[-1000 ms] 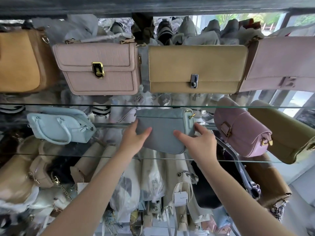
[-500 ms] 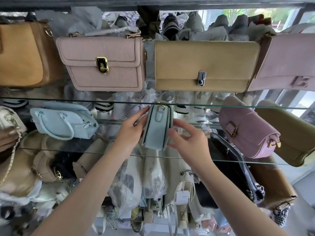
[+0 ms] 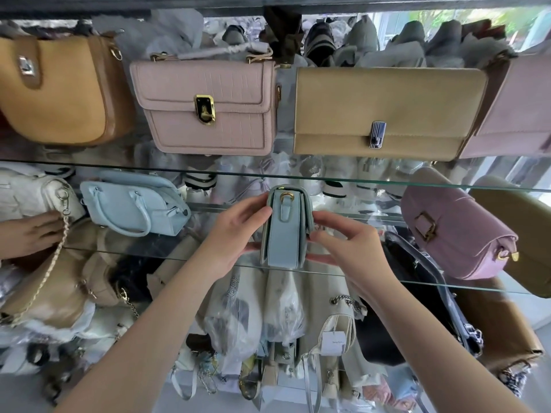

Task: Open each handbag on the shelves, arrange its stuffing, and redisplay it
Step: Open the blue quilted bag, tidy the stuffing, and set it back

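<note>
A small pale blue handbag (image 3: 284, 234) stands end-on on the middle glass shelf (image 3: 387, 186), its narrow side with a strap tab and gold ring facing me. My left hand (image 3: 235, 234) grips its left face, thumb at the front. From the other side my right hand (image 3: 348, 248) holds its right face, fingers curled along it. The bag is closed.
On the shelf above stand a tan bag (image 3: 59, 90), a pink flap bag (image 3: 208, 105), a beige clutch (image 3: 384, 114) and a pink bag (image 3: 515, 114). A light blue tote (image 3: 134, 204) lies left, a purple bag (image 3: 456, 234) right. Another person's hand (image 3: 29, 234) holds a white chain bag (image 3: 35, 192).
The blue bag has been turned from face-on to end-on between my hands and now stands upright on the glass. Another person's hand has come in at the left edge.
</note>
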